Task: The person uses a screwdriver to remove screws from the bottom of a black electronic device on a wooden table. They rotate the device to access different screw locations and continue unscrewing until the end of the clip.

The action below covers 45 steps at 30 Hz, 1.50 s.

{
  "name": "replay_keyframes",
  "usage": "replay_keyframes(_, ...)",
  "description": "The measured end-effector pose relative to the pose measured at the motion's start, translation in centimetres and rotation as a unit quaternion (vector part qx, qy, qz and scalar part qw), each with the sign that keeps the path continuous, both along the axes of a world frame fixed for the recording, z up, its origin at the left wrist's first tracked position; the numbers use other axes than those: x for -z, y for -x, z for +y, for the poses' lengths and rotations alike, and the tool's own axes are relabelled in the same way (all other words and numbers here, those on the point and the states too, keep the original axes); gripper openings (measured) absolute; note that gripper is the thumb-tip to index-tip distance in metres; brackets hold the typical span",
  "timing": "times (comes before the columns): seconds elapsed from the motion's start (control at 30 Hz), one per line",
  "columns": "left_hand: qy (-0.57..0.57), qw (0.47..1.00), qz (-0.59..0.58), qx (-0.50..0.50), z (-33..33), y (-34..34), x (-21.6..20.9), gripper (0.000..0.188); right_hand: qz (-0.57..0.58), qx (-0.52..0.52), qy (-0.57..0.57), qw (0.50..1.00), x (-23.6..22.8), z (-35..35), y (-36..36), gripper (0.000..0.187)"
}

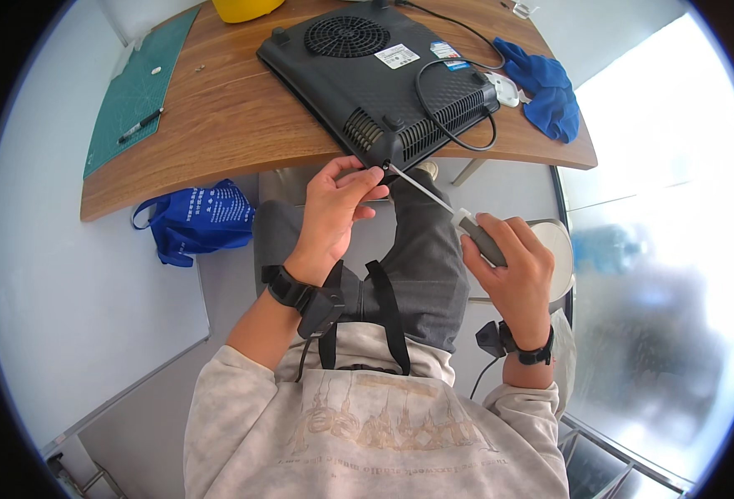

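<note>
A black induction cooker (pixel 367 66) lies upside down on the table, its round fan grille, slotted vents and feet facing up. One corner reaches over the table's near edge. My right hand (pixel 508 262) is closed round the grey handle of a screwdriver (pixel 485 241). Its long thin shaft points up and left, with the tip at that corner. At the same corner is my left hand (pixel 342 200), thumb and index finger brought together by the screwdriver's tip. What they pinch, if anything, is too small to make out.
The wooden table (pixel 226 108) bears a green cutting mat (pixel 126 108), a black marker (pixel 141 126), a blue cloth (pixel 541 87) and a yellow object (pixel 246 7). The cooker's black cord (pixel 423 91) loops over its right side. A blue bag (pixel 201 223) is below the table's left edge.
</note>
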<state>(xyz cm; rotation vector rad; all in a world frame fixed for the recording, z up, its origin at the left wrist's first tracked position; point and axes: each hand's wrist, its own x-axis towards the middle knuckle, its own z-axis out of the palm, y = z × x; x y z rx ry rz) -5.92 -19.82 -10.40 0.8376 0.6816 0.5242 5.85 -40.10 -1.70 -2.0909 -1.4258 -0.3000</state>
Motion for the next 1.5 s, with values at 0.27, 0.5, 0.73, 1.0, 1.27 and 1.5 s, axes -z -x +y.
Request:
replay_keyframes(0.27, -0.002, 1.000, 0.003, 0.001, 0.0, 0.0, -0.1, 0.028, -0.013, -0.002, 0.074, 0.997, -3.0, 0.7, 0.1, 0.026)
replay_keyframes(0.5, -0.009, 1.000, 0.020, -0.004, -0.2, 0.0, -0.2, 0.029, 0.020, -0.024, 0.104, 0.994, -6.5, 2.9, 0.7, 0.028)
replay_keyframes(0.73, -0.019, 1.000, 0.017, -0.004, -0.2, 0.1, 0.1, 0.034, 0.128, -0.092, 0.013, 0.987, -7.5, 4.8, 0.0, 0.036)
replay_keyframes(1.0, -0.011, 1.000, 0.018, 0.004, -0.2, 0.0, -0.2, 0.032, 0.114, -0.120, -0.080, 0.983, -5.8, 7.2, -1.1, 0.030)
replay_keyframes(1.27, -0.041, 0.999, 0.028, 0.021, 0.3, 0.0, -0.3, 0.032, 0.068, -0.114, -0.093, 0.987, -5.7, 7.1, -0.9, 0.027)
replay_keyframes(1.5, -0.035, 0.999, 0.018, 0.023, 0.4, 0.0, -0.2, 0.031, 0.075, -0.113, -0.097, 0.986, -5.7, 7.2, -0.9, 0.026)
